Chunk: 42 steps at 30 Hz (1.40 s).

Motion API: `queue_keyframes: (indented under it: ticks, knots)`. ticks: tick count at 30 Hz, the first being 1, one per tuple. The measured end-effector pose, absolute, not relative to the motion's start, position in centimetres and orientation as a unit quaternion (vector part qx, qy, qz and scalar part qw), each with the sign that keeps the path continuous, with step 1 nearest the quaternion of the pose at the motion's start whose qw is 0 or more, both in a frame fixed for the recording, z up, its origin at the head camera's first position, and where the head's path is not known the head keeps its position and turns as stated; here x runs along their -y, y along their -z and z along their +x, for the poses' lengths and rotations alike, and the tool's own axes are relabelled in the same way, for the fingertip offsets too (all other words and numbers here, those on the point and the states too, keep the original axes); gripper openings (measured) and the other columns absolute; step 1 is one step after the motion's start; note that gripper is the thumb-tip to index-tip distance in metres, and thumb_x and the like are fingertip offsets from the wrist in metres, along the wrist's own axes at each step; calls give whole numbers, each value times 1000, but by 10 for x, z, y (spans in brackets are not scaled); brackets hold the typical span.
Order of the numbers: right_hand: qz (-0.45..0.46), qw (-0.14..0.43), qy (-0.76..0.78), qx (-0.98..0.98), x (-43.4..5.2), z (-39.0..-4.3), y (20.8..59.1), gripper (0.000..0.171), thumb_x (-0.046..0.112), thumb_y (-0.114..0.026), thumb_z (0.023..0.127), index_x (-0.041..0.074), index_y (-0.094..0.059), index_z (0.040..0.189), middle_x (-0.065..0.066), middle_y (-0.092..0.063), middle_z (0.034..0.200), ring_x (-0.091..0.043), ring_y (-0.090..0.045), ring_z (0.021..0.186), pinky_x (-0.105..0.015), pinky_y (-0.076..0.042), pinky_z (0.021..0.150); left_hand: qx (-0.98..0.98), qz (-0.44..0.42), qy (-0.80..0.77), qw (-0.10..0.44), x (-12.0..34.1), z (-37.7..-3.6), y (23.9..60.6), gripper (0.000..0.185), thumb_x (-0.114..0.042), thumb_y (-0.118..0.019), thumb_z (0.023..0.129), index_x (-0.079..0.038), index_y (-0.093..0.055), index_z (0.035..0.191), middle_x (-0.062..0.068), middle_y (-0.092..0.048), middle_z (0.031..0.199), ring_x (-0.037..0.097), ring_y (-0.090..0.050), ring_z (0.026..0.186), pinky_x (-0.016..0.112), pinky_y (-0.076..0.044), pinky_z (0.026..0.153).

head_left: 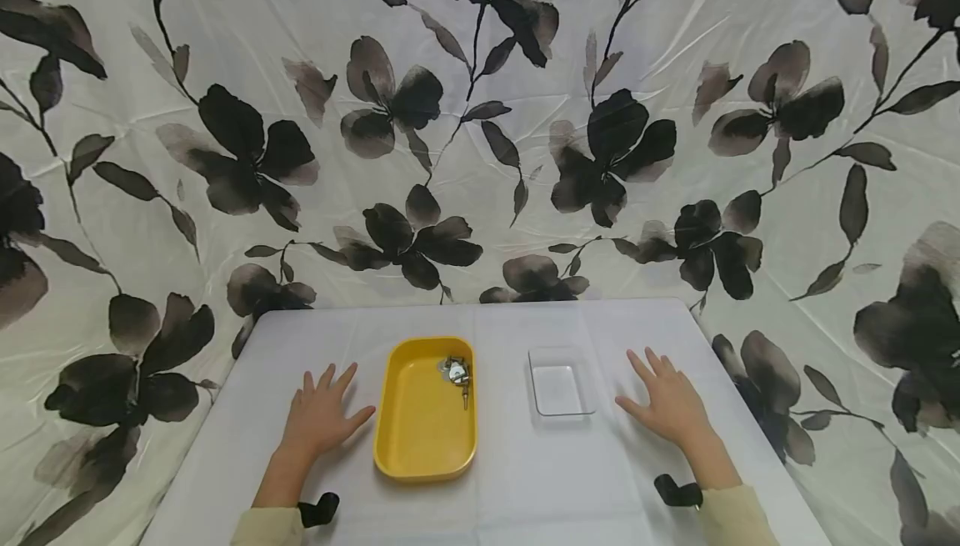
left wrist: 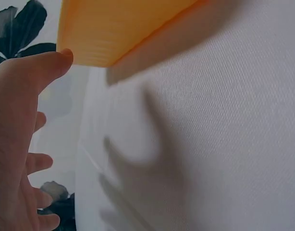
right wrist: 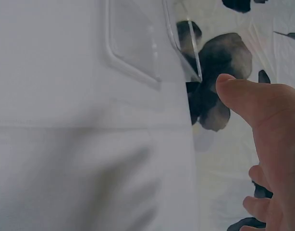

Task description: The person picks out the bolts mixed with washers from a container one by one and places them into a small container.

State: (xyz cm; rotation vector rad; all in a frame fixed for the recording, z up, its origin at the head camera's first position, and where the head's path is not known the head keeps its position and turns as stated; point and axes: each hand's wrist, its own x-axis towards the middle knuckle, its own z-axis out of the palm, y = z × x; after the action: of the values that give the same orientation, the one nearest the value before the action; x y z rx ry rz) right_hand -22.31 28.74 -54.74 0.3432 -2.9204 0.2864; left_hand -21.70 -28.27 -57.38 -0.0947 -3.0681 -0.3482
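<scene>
My left hand (head_left: 321, 414) is spread beside the left wall of a yellow tray (head_left: 416, 429), its thumb pointing at the rim. In the left wrist view the thumb tip overlaps a corner of the tray (left wrist: 118, 29); whether it touches, I cannot tell. Small shiny metal pieces (head_left: 457, 373) lie bunched in the tray's upper right part, too small to make out. To the right of a clear, square, open plastic box (head_left: 558, 392), my right hand (head_left: 667, 403) has its fingers spread and holds nothing. That box (right wrist: 133, 70) shows apart from the thumb in the right wrist view.
A white-covered table (head_left: 525, 496) carries both containers, the yellow tray left of the clear box. Behind and around it hangs a pale cloth (head_left: 517, 187) with dark flowers. Black bands with a protruding part (head_left: 318, 510) sit at both wrists.
</scene>
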Motion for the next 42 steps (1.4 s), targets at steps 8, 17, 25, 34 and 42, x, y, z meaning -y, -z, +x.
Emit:
queue_keyframes:
  ticks: [8,17,25,34,42]
  knots:
    - [131,117,-124,976,-282,-223,543,78,48,-69,85,4,-44,144,-27,-42,143,-50,-41,127,-62,-37,97,992,-38,121,25,279,-213,578,91,-71,-54,84,-10,-37,149,32,-32,147,66,-19,128,74,-24,97]
    - [128,107,-166,972,-263,-223,538,74,48,-69,85,5,-48,142,-24,-47,139,-42,-48,124,-58,-42,94,986,-33,162,23,281,-209,580,87,-64,-59,85,-10,-38,149,30,-35,146,57,-30,130,70,-30,96]
    - [136,116,-185,966,-248,-230,535,68,45,-70,86,6,-52,138,-20,-51,136,-39,-53,120,-56,-46,90,954,-20,298,-4,277,-209,576,83,-65,-54,89,-12,-35,150,22,-34,149,44,-31,135,64,-27,103]
    - [143,108,-210,961,-225,-234,534,62,42,-71,86,8,-54,136,-14,-54,134,-34,-54,120,-52,-46,92,925,11,377,-34,264,-206,576,71,-54,-54,94,-16,-35,150,19,-31,152,43,-26,138,64,-24,105]
    - [160,120,-216,956,-212,-237,530,60,41,-71,86,9,-56,135,-12,-55,134,-32,-54,120,-51,-47,93,897,8,441,-28,255,-207,584,66,-45,-56,96,-14,-33,151,20,-35,149,46,-41,129,61,-37,99]
